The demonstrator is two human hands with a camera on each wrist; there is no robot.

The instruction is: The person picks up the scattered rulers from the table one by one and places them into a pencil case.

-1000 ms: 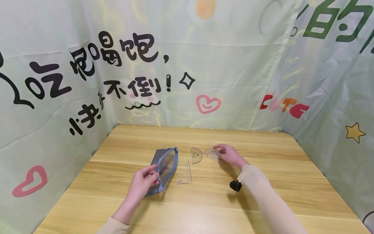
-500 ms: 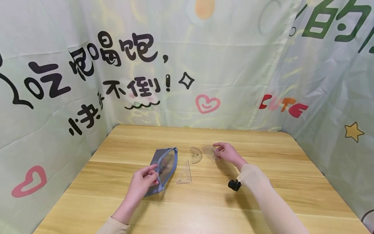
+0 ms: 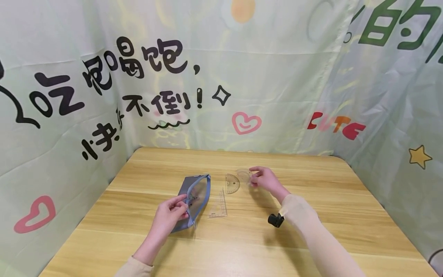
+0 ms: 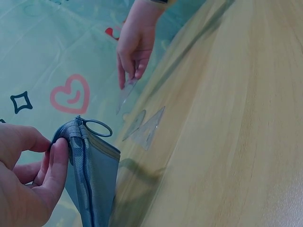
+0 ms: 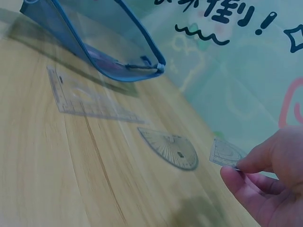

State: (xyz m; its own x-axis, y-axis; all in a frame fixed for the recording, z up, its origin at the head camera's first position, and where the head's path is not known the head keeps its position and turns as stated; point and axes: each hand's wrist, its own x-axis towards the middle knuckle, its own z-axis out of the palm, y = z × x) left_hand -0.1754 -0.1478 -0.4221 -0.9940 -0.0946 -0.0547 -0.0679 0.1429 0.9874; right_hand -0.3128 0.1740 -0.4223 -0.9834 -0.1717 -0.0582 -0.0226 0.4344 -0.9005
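Note:
My left hand point(image 3: 169, 213) pinches the near side of a blue-grey zip pencil pouch point(image 3: 209, 188), whose mouth gapes toward the right. Through the mouth, a few small dark and coloured shapes show inside, too unclear to name. Between thumb and fingertips my right hand point(image 3: 268, 181) holds a clear plastic set square point(image 5: 225, 152) by one corner, raised over the table's back half. Left of that hand lies a clear protractor point(image 3: 232, 184), flat on the wood. A second clear set square point(image 3: 223, 202) rests between the protractor and the pouch.
The wooden table point(image 3: 242, 246) reaches back to printed cloth walls point(image 3: 277, 77) on the left, rear and right. A small black camera point(image 3: 275, 220) sits at the right wrist. A zip pull ring point(image 4: 98, 127) sticks out from the pouch's end.
My right hand has shifted slightly left and away from me with its set square, closer to the protractor. The left hand and the pouch stay where they were.

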